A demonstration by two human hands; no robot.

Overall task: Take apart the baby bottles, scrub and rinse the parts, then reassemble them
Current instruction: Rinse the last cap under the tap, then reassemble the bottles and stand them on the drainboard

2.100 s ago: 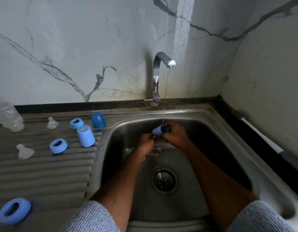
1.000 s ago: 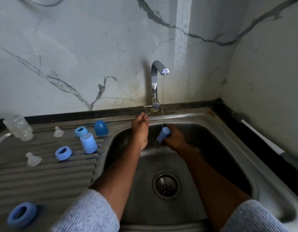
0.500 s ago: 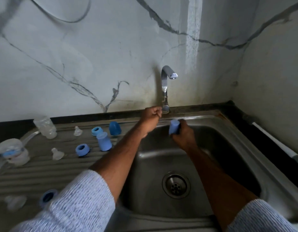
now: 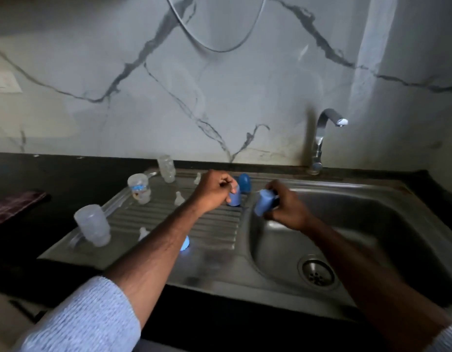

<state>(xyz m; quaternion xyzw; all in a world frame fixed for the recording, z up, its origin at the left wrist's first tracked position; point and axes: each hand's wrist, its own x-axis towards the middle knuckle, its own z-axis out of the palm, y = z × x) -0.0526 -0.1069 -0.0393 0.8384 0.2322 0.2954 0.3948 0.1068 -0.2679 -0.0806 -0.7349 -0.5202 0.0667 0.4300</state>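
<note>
My right hand (image 4: 287, 208) grips a light blue bottle cap (image 4: 263, 202), tilted, above the left rim of the sink (image 4: 247, 224). My left hand (image 4: 213, 189) is over the drainboard (image 4: 214, 224), fingers curled round the top of a second light blue cap (image 4: 235, 198) that stands there. Just behind that one stands a darker blue dome cap (image 4: 244, 182). Three clear bottles (image 4: 166, 168), (image 4: 139, 188), (image 4: 92, 224) stand on the drainboard's left side among clear nipples (image 4: 179, 198), (image 4: 143, 232). A blue ring (image 4: 185, 243) shows from under my left forearm.
The faucet (image 4: 321, 138) stands behind the basin with no water running. The drain (image 4: 316, 274) lies in the basin floor. Dark countertop extends left, with a dark cloth (image 4: 14, 204) on it. A cable loop (image 4: 214, 44) hangs on the marble wall.
The water has stopped. My left hand left the faucet base and came down to the cap on the drainboard. My right hand carried its cap left to the sink's rim.
</note>
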